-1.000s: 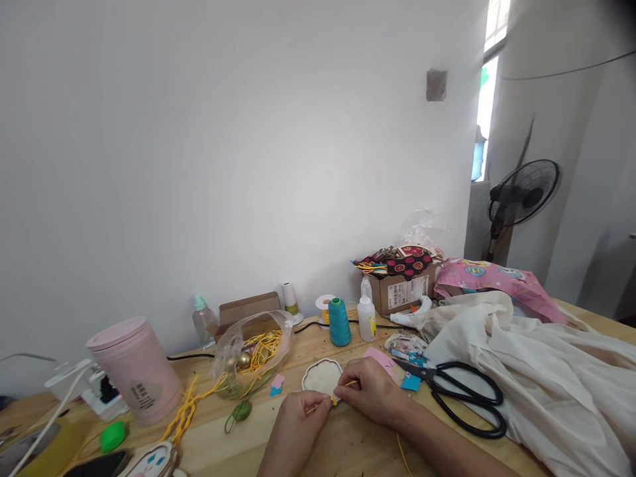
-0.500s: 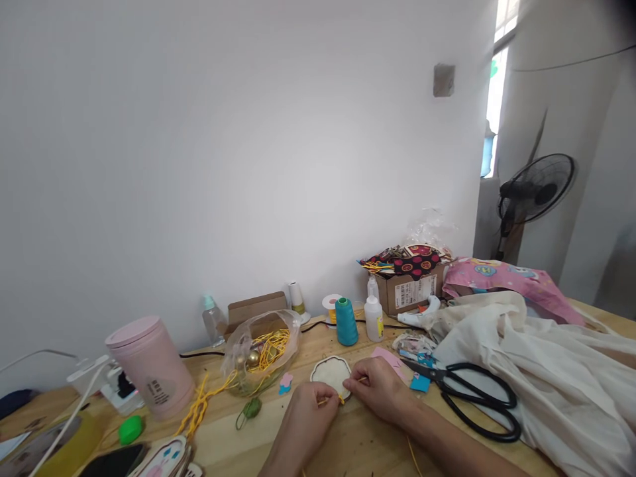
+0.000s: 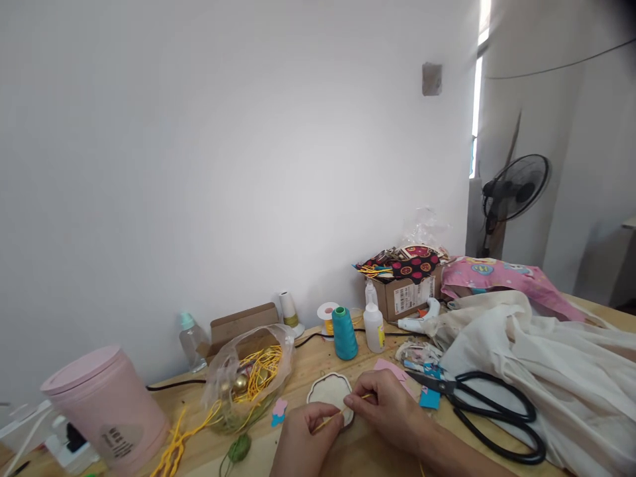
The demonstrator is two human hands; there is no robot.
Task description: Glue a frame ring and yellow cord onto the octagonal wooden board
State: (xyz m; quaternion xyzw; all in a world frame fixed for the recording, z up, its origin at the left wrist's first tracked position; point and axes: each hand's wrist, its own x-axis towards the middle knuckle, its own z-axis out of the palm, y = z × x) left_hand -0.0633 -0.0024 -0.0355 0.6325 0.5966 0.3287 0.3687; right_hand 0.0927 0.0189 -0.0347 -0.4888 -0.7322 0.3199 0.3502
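Note:
My left hand (image 3: 309, 437) and my right hand (image 3: 382, 405) are close together, each pinching a yellow cord (image 3: 328, 419) that runs between their fingertips. Just behind the fingers lies a pale plaque with a scalloped dark rim (image 3: 326, 389), its near part covered by my hands. I cannot tell whether the cord is fastened to it. Left of the hands are a pink and blue cut-out (image 3: 279, 411) and a small green ball of thread (image 3: 239, 448). Black-handled scissors (image 3: 487, 404) rest to the right, partly over blue paper (image 3: 429, 397).
A clear bag of yellow cord (image 3: 248, 371) and a pink canister (image 3: 106, 411) stand on the left. Behind are a teal thread cone (image 3: 344, 334), a glue bottle (image 3: 373, 328) and a full cardboard box (image 3: 410, 291). White cloth (image 3: 541, 364) is heaped at right.
The view has shifted, bringing the table's left side lower and further left. My fingertips have drawn closer, with the cord now stretched between them across the plaque's near edge.

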